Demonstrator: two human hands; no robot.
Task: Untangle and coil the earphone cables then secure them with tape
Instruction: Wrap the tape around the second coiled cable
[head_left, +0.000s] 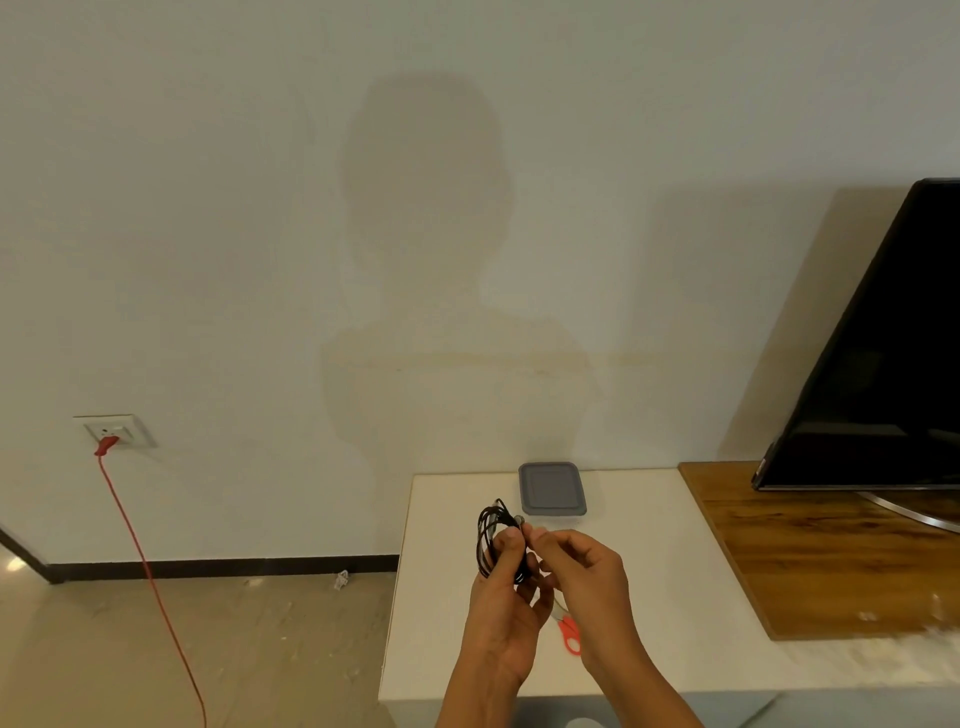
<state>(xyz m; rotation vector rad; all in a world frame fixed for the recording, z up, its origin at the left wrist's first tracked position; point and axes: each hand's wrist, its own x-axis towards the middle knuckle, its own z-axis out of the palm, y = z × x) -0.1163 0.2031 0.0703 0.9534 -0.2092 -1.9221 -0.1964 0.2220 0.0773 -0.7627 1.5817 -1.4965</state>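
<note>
Both forearms enter from the lower edge and meet above the white table (675, 597). Left hand (506, 613): fingers and thumb are curled round the black earphone cable coil (485, 540), which stands upright, with several loops projecting above and to the left of the knuckles. Right hand (587, 577): thumb and forefinger are pressed together in a pinch at the upper right of the coil. Whether they hold a cable end, an earbud or a tape strip cannot be determined.

Hazards from this state:
- Loop escape. The coil is held at one side only, so a slack left grip lets the free loops spring apart and re-tangle.
- Tape misapplication. A strip applied while the loops are fanned catches only some strands, or sticks to the fingers.
- Over-tight pinch. Thin cable may kink at the pinch point.

Red-handled scissors (570, 631) lie on the table directly below the hands, where a dropped coil could snag on them. A grey lidded container (551, 488) sits just behind. No tape roll is identifiable.
</note>
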